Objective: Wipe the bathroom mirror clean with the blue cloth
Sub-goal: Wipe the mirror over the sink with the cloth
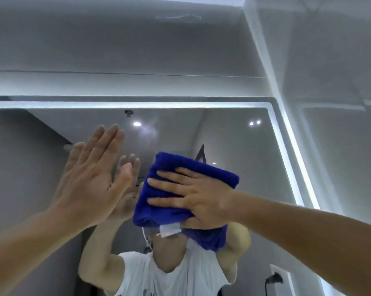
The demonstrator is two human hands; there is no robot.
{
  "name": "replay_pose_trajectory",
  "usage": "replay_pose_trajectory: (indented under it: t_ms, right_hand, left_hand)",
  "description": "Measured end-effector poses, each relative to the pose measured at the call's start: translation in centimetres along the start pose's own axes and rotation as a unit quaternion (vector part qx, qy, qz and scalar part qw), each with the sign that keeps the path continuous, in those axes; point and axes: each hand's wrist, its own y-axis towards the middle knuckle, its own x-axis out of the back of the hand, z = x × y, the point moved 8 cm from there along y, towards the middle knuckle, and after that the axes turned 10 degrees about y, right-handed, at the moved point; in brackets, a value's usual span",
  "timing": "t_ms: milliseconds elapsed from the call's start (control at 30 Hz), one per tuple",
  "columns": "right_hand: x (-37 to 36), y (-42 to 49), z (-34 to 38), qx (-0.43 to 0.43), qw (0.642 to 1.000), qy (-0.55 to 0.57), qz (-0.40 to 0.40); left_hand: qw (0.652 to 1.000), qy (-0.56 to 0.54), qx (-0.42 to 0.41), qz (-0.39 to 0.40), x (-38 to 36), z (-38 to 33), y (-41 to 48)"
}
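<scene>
Head view: right hand presses blue cloth (folded) flat against mirror.

Pale grey wall, glossy side wall.

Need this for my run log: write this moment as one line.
phase: wipe | right hand: flat, pressing blue cloth against mirror | left hand: open, fingers straight, raised beside cloth

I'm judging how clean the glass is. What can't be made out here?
Head view:
- Area of the mirror under the blue cloth and right hand: hidden by them.
- Its lower and left parts: cut off by picture edges.
- Fine streaks or smears: too blurred to tell.
- Where the left hand meets it: hidden by the hand itself.
</scene>
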Motion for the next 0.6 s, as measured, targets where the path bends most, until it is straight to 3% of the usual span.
replay_pose_trajectory:
  t_ms: [67,133,233,300,367,467,600]
  right_hand:
    - [0.7,-1.8,-3.5,-0.035,0.999,-0.008,0.004]
    - [2.9,-1.0,-8.9,-0.173,0.984,0.029,-0.029]
    - [6.0,3.8,-14.5,-0.363,0.916,0.141,-0.094]
    - [6.6,7.6,-14.8,-0.415,0.885,0.174,-0.119]
    - [6.5,10.0,-13.3,-0.402,0.892,0.149,-0.143]
    - [5.5,10.7,-8.9,-0.312,0.933,0.097,-0.153]
    - [2.8,9.2,-1.5,-0.183,0.974,0.068,-0.112]
  left_hand:
    - [1.0,-0.004,-0.014,0.002,0.0,0.0,-0.3]
    - [1.0,-0.001,-0.023,0.009,0.1,0.4,-0.9]
    - [1.0,0.005,-0.019,0.019,0.3,1.1,-1.5]
    - [1.0,0.003,-0.008,0.023,0.5,1.6,-1.6]
    - [1.0,0.003,-0.009,0.021,0.7,1.9,-1.5]
    - [1.0,0.007,-0.003,0.01,0.8,2.5,-0.8]
    - [1.0,0.001,0.024,0.008,-0.1,2.7,-0.2]
